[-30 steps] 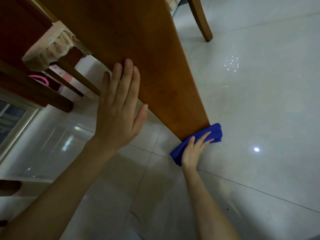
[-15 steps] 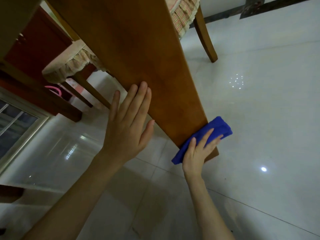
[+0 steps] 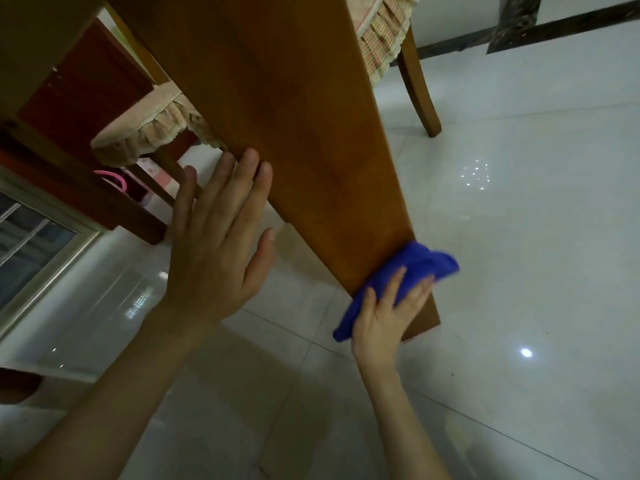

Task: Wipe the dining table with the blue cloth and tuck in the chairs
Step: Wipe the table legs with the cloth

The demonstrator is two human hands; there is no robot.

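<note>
Blue cloth (image 3: pixel 429 263) beneath fingers (image 3: pixel 399 283) of right hand (image 3: pixel 381 320)

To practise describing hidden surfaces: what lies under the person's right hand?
The blue cloth, pressed against the wooden panel by the right hand. The wood behind the cloth is covered.

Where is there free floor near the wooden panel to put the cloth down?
Bare tiles lie right of the wooden panel, up to the far chair leg. Left of the panel is crowded: a cushioned chair and a pink object.
</note>
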